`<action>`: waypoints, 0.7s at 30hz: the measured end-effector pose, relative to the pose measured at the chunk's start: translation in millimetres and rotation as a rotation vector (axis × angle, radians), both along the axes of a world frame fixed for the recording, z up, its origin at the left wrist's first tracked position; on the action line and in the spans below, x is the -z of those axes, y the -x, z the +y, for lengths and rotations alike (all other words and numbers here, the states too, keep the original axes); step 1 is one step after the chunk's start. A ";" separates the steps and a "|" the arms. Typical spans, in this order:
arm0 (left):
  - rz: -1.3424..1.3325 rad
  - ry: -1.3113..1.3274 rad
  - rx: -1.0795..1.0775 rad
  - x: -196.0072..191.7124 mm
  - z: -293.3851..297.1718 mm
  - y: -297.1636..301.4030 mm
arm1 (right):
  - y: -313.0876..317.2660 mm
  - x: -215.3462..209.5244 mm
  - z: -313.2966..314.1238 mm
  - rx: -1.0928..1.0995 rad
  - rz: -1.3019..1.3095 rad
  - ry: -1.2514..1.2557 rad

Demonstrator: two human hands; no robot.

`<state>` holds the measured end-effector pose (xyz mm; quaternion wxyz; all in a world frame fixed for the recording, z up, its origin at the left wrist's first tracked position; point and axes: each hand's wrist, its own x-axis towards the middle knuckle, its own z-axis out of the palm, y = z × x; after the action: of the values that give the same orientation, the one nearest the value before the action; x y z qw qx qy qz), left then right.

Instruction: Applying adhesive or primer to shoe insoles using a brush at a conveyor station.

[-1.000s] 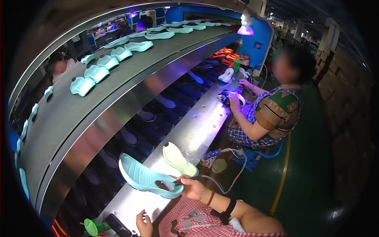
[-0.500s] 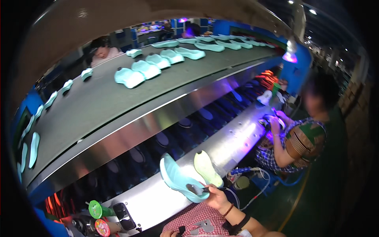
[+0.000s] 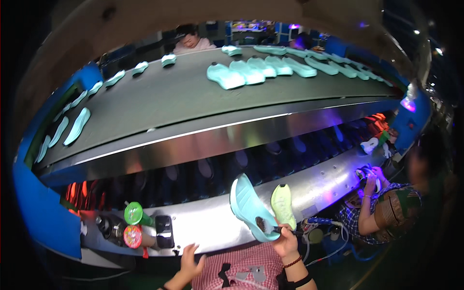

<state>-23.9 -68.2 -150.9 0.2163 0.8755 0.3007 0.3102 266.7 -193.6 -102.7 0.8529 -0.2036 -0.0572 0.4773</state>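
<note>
An aqua shoe sole (image 3: 250, 205) with raised sides lies tilted over the metal ledge in front of me. My right hand (image 3: 286, 244) is closed at its near end around a dark-handled brush, whose dark bristles (image 3: 261, 224) are against the sole's inside. Whether those fingers also grip the sole's edge I cannot tell. A pale yellow-green shoe sole (image 3: 282, 205) lies just right of the aqua one. My left hand (image 3: 191, 263) is raised near the checked apron (image 3: 232, 266), fingers apart and holding nothing.
Beyond the metal ledge (image 3: 203, 227), a dark conveyor belt (image 3: 164, 101) carries several aqua soles. At left on the ledge stand a green-lidded cup (image 3: 134, 213), a red-lidded cup (image 3: 132, 236), a dark bottle (image 3: 108, 227) and a black tray (image 3: 164, 232). A co-worker (image 3: 391, 208) sits at right.
The view has swung left, so the scene sits farther right. My left hand has come up into view with fingers spread. The brush stays at the aqua sole's near end.
</note>
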 end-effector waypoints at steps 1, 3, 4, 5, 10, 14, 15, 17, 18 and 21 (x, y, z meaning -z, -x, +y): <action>-0.069 0.170 0.048 -24.1 10.7 -26.8 | 3.5 -6.3 4.2 -0.004 -0.049 0.023; -0.531 0.900 0.284 -30.0 30.3 -81.8 | 12.2 -20.1 13.2 -0.009 -0.057 0.038; -0.721 1.206 0.404 -62.2 25.8 -109.1 | 17.2 -23.8 16.5 0.004 -0.093 0.083; -0.831 1.558 0.505 -70.3 27.7 -122.3 | 22.8 -27.5 17.6 0.016 -0.133 0.127; -1.141 1.825 0.588 -96.0 38.3 -152.4 | 37.2 -44.4 31.1 0.044 -0.397 0.232; -1.132 1.857 0.455 -91.7 47.0 -145.1 | 48.4 -45.6 33.8 0.014 -0.484 0.318; -1.165 1.869 0.492 -85.8 51.2 -143.5 | 49.7 -46.2 36.2 -0.020 -0.504 0.338; -1.203 1.889 0.520 -85.4 50.3 -140.6 | 50.1 -50.9 34.5 -0.031 -0.576 0.357; -1.181 1.887 0.442 -87.0 50.4 -138.9 | 47.7 -57.4 34.2 -0.047 -0.736 0.396; -1.130 1.884 0.366 -86.3 53.7 -133.0 | 39.7 -66.6 37.4 -0.135 -0.909 0.426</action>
<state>109.0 -14.6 -64.6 0.9428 0.1252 0.1404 0.2754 227.0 -156.2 -36.1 0.6488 -0.5559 -0.3369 0.3956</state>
